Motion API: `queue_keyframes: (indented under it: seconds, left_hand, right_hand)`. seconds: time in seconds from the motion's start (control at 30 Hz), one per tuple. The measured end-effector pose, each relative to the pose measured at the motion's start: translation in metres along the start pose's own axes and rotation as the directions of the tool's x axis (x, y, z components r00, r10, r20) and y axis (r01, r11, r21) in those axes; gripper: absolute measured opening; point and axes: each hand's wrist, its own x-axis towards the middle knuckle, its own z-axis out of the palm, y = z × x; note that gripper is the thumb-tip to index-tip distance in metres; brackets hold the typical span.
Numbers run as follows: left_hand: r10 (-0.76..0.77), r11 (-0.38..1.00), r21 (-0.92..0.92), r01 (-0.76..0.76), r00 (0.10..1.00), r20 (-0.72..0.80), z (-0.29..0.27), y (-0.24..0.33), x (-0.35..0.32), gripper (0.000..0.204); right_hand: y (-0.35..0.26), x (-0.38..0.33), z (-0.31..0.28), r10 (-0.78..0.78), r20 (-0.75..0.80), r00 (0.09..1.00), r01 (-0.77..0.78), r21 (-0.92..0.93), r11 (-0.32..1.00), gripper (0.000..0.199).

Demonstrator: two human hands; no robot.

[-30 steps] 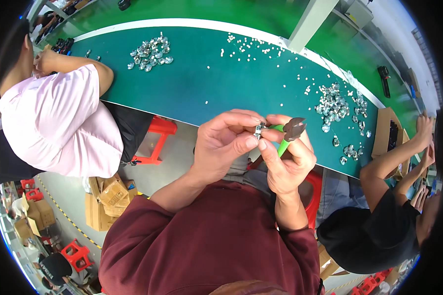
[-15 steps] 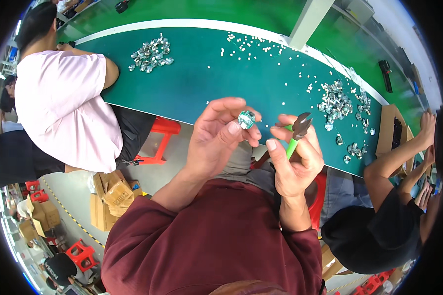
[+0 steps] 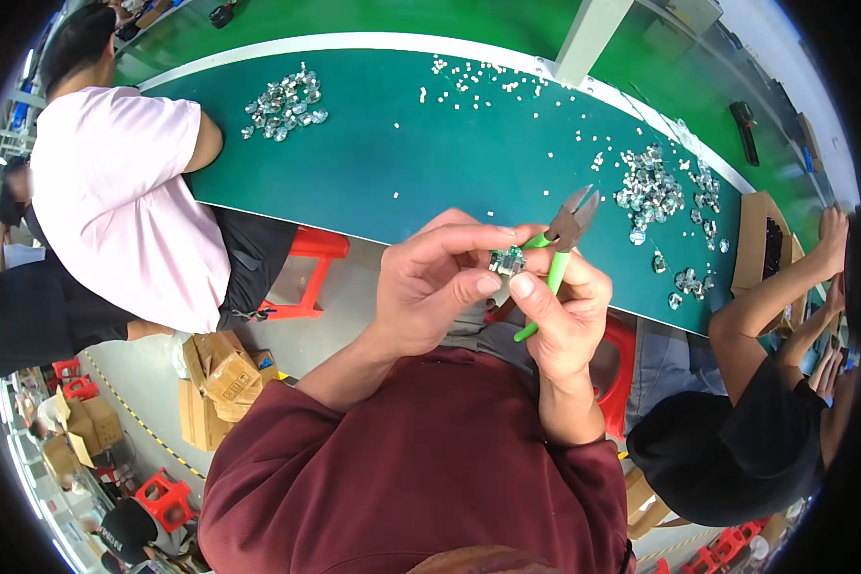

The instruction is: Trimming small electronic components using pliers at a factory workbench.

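Note:
Between the thumb and fingers of my left hand (image 3: 437, 277) is a small round green circuit board (image 3: 508, 260) with shiny metal parts on it. My right hand (image 3: 569, 311) grips green-handled diagonal cutters (image 3: 571, 227), their dark jaws pointing up and away from me, slightly parted. The right thumb tip is at the board's edge, close to the left fingers. Both hands are held up in front of the table's near edge. Part of the cutters' handles is hidden by the right fingers.
On the green table (image 3: 344, 163) lie a pile of small circuit boards (image 3: 651, 191) at right, another pile (image 3: 285, 103) at far left, and scattered tiny white pieces (image 3: 488, 72). A cardboard box (image 3: 758, 244) stands at the right end. People sit on both sides; a red stool (image 3: 313, 263) is at left.
My hands have come together, and the circuit board has turned from face-on to tilted. The cutters have shifted slightly left, with more of their handles now showing.

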Motion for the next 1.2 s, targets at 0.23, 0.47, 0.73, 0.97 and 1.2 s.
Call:
queue_keyframes:
  seconds: [0.23, 0.47, 0.73, 0.97, 1.2]
  left_hand:
    - [0.070, 0.993, 0.095, -0.071, 0.997, 0.017, -0.009, -0.010, -0.002, 0.030]
    - [0.116, 0.990, 0.073, -0.116, 0.993, 0.015, -0.010, -0.004, 0.007, 0.029]
    - [0.070, 0.985, 0.158, -0.075, 0.997, 0.032, 0.001, -0.015, 0.003, 0.027]
    - [-0.046, 0.990, 0.135, 0.047, 0.999, -0.007, -0.004, -0.013, -0.003, 0.026]
    - [-0.002, 0.962, -0.272, -0.020, 0.997, -0.081, -0.005, -0.007, -0.004, 0.025]
  right_hand:
    - [0.000, 0.001, 0.002, 0.054, 0.005, 0.999, -0.054, 0.102, 0.993, 0.011]
    - [0.001, 0.012, 0.006, -0.132, 0.015, 0.991, 0.132, -0.215, 0.968, 0.012]
    - [0.010, 0.004, -0.008, -0.134, -0.120, 0.984, 0.076, -0.400, 0.913, 0.018]
    - [0.018, 0.015, -0.013, -0.137, -0.006, 0.991, 0.124, -0.393, 0.911, 0.017]
    - [0.020, 0.028, -0.007, -0.131, 0.144, 0.981, 0.179, -0.403, 0.897, 0.017]
